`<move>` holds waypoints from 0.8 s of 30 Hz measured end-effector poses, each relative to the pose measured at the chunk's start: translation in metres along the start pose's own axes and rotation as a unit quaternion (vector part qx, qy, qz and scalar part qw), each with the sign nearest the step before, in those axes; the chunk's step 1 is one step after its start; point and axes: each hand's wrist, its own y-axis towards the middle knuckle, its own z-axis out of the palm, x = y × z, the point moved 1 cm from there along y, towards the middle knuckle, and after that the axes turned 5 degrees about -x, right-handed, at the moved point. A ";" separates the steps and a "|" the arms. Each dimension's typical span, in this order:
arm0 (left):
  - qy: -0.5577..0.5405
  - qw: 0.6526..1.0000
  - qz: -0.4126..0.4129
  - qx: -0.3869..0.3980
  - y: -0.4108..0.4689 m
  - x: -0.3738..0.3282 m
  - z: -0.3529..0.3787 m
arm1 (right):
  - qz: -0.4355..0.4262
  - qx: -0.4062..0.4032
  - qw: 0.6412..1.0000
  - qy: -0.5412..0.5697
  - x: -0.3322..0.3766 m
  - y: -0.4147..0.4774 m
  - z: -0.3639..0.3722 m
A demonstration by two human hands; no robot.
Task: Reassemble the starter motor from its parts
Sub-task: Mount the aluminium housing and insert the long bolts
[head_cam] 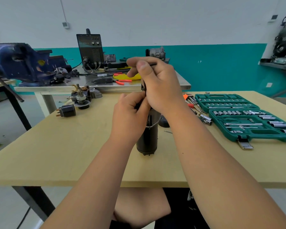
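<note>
A black cylindrical starter motor body stands upright on the wooden table. My left hand grips its upper end, which is hidden by the fingers. Above it, my right hand curls round a thin dark L-shaped key whose short arm sticks out to the right past my thumb; its shaft runs down toward the top of the motor. At the far left of the table lie a black solenoid with copper terminals and a drive gear assembly with housing.
An open green socket set case lies at the right, with loose sockets and hex keys beside it. A small pin lies right of the motor. Behind, a steel bench holds a blue vise, a welder and red-handled pliers.
</note>
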 end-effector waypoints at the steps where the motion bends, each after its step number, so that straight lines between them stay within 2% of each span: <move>1: -0.002 1.000 0.005 -0.002 0.000 0.001 -0.001 | -0.008 -0.013 1.000 -0.011 0.000 -0.001 0.002; 9: -0.019 1.000 0.005 -0.010 0.000 0.001 -0.003 | -0.057 -0.101 0.989 -0.098 0.002 -0.005 0.016; 16: -0.007 1.000 0.007 -0.020 -0.003 0.000 -0.001 | -0.055 -0.109 0.984 -0.130 0.003 -0.005 0.013; 21: -0.030 0.998 -0.021 -0.053 -0.006 -0.001 0.003 | -0.110 -0.182 0.956 -0.203 0.004 -0.009 0.022; 24: -0.025 0.997 -0.024 -0.064 -0.006 -0.002 0.006 | -0.099 -0.190 0.953 -0.213 0.004 -0.008 0.021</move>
